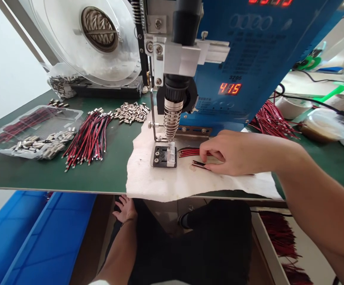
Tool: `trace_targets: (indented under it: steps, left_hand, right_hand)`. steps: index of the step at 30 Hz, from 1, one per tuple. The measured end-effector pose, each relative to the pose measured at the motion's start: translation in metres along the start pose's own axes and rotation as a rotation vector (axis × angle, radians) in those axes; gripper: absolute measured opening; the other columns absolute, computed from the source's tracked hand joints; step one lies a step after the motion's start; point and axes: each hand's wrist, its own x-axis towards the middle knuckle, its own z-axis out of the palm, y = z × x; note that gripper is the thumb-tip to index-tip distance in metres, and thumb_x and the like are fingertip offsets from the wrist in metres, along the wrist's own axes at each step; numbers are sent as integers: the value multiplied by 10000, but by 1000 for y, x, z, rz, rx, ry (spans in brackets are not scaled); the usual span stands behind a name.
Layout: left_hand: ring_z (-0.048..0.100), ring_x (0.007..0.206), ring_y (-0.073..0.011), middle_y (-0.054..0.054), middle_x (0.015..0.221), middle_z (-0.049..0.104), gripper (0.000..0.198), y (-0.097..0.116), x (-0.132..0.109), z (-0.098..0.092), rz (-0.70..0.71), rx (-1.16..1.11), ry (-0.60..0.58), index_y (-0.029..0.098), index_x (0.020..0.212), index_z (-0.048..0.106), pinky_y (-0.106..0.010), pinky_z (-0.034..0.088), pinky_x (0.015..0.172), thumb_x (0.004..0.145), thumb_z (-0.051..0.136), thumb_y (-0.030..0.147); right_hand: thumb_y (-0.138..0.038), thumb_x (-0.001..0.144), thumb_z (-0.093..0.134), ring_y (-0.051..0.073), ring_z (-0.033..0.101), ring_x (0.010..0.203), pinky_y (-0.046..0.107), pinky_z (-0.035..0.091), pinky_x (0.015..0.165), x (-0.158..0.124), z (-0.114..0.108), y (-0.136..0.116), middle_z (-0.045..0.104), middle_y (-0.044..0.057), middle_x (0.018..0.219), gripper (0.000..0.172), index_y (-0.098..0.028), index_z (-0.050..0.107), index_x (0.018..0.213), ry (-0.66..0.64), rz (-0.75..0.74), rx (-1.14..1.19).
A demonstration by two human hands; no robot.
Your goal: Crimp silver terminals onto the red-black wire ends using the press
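Note:
My right hand is over the white cloth, thumb and fingertips closed on a short red-and-black wire. Just behind its fingers lies a small bundle of red-and-black wires, partly covered by the hand. To the left of these wires stands the soldering machine's small black fixture, with a clear-white block on it. The spring-wrapped soldering head comes down right above it. Below the table edge, my left hand rests by my leg with its fingers spread, holding nothing.
Left on the green table are a wire bunch with metal ends, a pile of metal connectors and a clear plastic tray. The blue machine body rises behind. More red wires and a brown-stained container sit right.

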Motion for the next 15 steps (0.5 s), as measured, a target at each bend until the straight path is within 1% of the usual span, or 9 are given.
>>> trace_targets:
  steps: [3, 5, 8, 11, 15]
  left_hand:
    - [648, 1198, -279, -133, 1384, 623, 446, -1, 5, 7, -54, -197, 251, 169, 1374, 605, -514, 583, 990, 992, 665, 391]
    - [656, 1175, -273, -131, 1366, 630, 449, -2, 8, 11, -88, -344, 423, 164, 1371, 605, -502, 593, 969, 992, 665, 397]
    - [673, 1126, -257, -126, 1324, 648, 433, -4, 10, 16, -123, -550, 618, 159, 1353, 612, -475, 611, 927, 994, 663, 397]
    - [679, 1101, -248, -122, 1302, 657, 424, -5, 9, 18, -152, -713, 731, 157, 1342, 616, -461, 616, 908, 996, 660, 398]
    - [681, 1094, -245, -121, 1297, 658, 420, -2, 10, 21, -203, -850, 793, 157, 1339, 617, -456, 617, 906, 998, 658, 398]
  right_hand:
    - [-474, 910, 573, 224, 615, 780, 316, 383, 677, -2, -2, -5, 669, 17, 742, 259, -271, 733, 923, 19, -29, 3]
    - [-450, 915, 561, 216, 598, 727, 324, 381, 689, -4, -3, -10, 649, 4, 682, 247, -271, 732, 915, 33, -79, 8]
    - [-396, 925, 530, 207, 576, 676, 329, 369, 690, -4, -2, -15, 641, -1, 640, 249, -265, 730, 856, 43, -157, -7]
    - [-401, 935, 521, 206, 564, 660, 330, 349, 672, -4, 1, -15, 659, 0, 660, 254, -266, 717, 846, 60, -162, -31]
    - [-427, 937, 530, 208, 559, 659, 325, 339, 660, -4, 3, -12, 661, -3, 672, 250, -270, 700, 842, 71, -128, -45]
